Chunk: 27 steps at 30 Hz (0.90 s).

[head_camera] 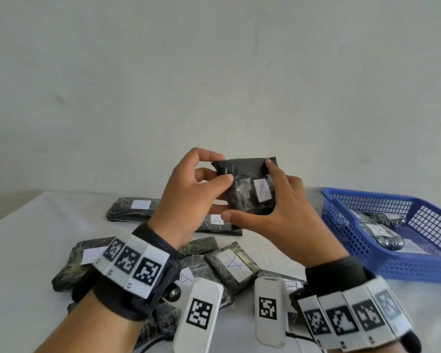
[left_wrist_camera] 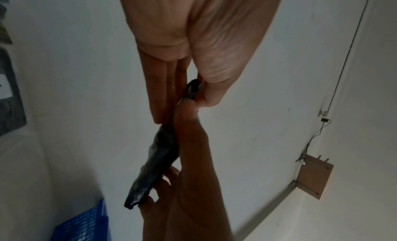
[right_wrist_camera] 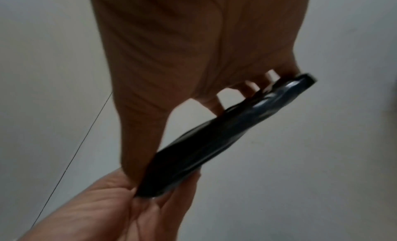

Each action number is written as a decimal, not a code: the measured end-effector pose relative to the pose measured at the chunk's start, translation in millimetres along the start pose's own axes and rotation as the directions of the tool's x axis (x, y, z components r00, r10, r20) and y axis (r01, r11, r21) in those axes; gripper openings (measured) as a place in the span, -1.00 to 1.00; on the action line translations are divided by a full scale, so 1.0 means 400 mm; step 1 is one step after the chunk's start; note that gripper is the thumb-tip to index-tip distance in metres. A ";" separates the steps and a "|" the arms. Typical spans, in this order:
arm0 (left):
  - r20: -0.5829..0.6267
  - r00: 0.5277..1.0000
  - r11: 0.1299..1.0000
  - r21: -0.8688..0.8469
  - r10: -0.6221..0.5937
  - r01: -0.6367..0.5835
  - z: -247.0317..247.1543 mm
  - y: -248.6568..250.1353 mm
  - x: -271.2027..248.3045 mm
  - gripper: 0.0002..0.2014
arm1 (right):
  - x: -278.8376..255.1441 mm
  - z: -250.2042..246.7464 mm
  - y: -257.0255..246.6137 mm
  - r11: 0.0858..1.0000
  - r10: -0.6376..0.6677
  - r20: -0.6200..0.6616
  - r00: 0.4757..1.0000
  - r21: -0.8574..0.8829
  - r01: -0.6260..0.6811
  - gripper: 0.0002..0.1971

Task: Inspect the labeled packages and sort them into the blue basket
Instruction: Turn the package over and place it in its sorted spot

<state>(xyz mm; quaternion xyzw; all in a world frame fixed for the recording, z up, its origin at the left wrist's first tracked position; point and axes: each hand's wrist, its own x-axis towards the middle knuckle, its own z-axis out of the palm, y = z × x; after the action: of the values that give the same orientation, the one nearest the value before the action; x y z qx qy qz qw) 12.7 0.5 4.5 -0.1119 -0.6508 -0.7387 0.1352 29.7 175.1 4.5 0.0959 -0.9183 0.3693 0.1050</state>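
A flat black package (head_camera: 247, 189) with a white label marked A is held up above the table, its label facing me. My left hand (head_camera: 201, 189) pinches its left edge between thumb and fingers. My right hand (head_camera: 270, 212) grips its right side, thumb under the bottom edge and a fingertip at the top. The left wrist view shows the black package (left_wrist_camera: 154, 161) edge-on between both hands; in the right wrist view the package (right_wrist_camera: 217, 136) is also edge-on. The blue basket (head_camera: 362, 240) stands at the right and holds a few labeled packages (head_camera: 382, 233).
Several black labeled packages (head_camera: 229, 266) lie scattered on the white table (head_camera: 23, 250) beneath my hands, one at the back left (head_camera: 133, 208). A plain white wall rises behind the table. The blue basket (left_wrist_camera: 83, 222) shows in the left wrist view at the bottom left.
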 end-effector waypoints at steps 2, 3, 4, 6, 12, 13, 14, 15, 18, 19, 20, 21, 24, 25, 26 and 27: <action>0.036 0.999 0.998 0.058 0.011 -0.013 0.027 -0.007 0.013 -0.75 | 0.017 -0.008 0.006 0.997 0.075 0.011 0.997 -0.017 -0.075 0.23; 0.038 0.999 0.997 0.078 0.015 -0.018 0.036 -0.008 0.025 -0.75 | 0.031 -0.018 0.011 0.994 0.109 0.006 0.994 -0.010 -0.109 0.13; 0.032 0.999 0.994 0.106 0.014 -0.018 0.041 -0.009 0.039 -0.76 | 0.047 -0.030 0.021 0.990 0.143 0.002 0.990 -0.009 -0.143 0.03; 0.018 1.000 0.974 0.228 0.003 -0.007 0.035 -0.015 0.078 -0.80 | 0.084 -0.053 0.052 0.973 0.222 0.009 0.975 -0.062 -0.221 -0.06; 0.203 0.937 0.694 0.717 -0.286 0.056 0.015 -0.097 0.210 -0.78 | 0.235 -0.042 0.224 0.832 0.438 0.076 0.896 -0.411 -0.372 -0.02; 0.218 0.917 0.633 0.772 -0.335 0.047 0.020 -0.120 0.231 -0.74 | 0.259 -0.034 0.257 0.801 0.482 0.087 0.872 -0.448 -0.398 0.01; 0.227 0.902 0.572 0.820 -0.368 0.026 0.025 -0.142 0.250 -0.70 | 0.282 -0.027 0.290 0.770 0.524 0.091 0.847 -0.477 -0.424 0.03; 0.226 0.893 0.512 0.859 -0.389 0.005 0.029 -0.165 0.270 -0.66 | 0.302 -0.020 0.322 0.740 0.557 0.088 0.826 -0.505 -0.445 0.04; 0.197 0.857 0.351 0.936 -0.476 -0.020 0.042 -0.219 0.324 -0.47 | 0.352 -0.008 0.409 0.667 0.607 0.055 0.793 -0.578 -0.470 0.06; 0.190 0.830 0.288 0.957 -0.524 -0.037 0.047 -0.233 0.337 -0.37 | 0.364 -0.006 0.431 0.658 0.609 0.051 0.792 -0.590 -0.468 0.06; 0.185 0.797 0.223 0.973 -0.575 -0.064 0.053 -0.245 0.348 -0.26 | 0.377 -0.003 0.448 0.652 0.607 0.046 0.794 -0.601 -0.463 0.03; 0.182 0.764 0.166 0.981 -0.619 -0.099 0.060 -0.258 0.358 -0.16 | 0.387 0.001 0.462 0.643 0.601 0.037 0.798 -0.616 -0.455 -0.03; 0.164 0.693 0.020 0.977 -0.702 -0.211 0.079 -0.298 0.379 0.07 | 0.413 0.011 0.488 0.610 0.572 0.035 0.820 -0.687 -0.396 -0.32; 0.157 0.680 -0.022 0.969 -0.716 -0.247 0.082 -0.312 0.383 0.12 | 0.420 0.014 0.493 0.595 0.568 0.045 0.822 -0.713 -0.372 -0.35; 0.151 0.671 -0.060 0.958 -0.726 -0.281 0.083 -0.325 0.386 0.14 | 0.425 0.016 0.497 0.583 0.567 0.054 0.822 -0.732 -0.354 -0.37; 0.143 0.663 -0.092 0.947 -0.735 -0.307 0.082 -0.337 0.387 0.14 | 0.429 0.019 0.502 0.575 0.567 0.059 0.822 -0.743 -0.343 -0.38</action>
<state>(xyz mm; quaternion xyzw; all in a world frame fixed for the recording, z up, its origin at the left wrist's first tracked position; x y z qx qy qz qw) -179.3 40.3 -63.9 -0.1132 -0.9669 0.0617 -0.2200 -186.9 295.4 -87.8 -0.1403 -0.9847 -0.0132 -0.1024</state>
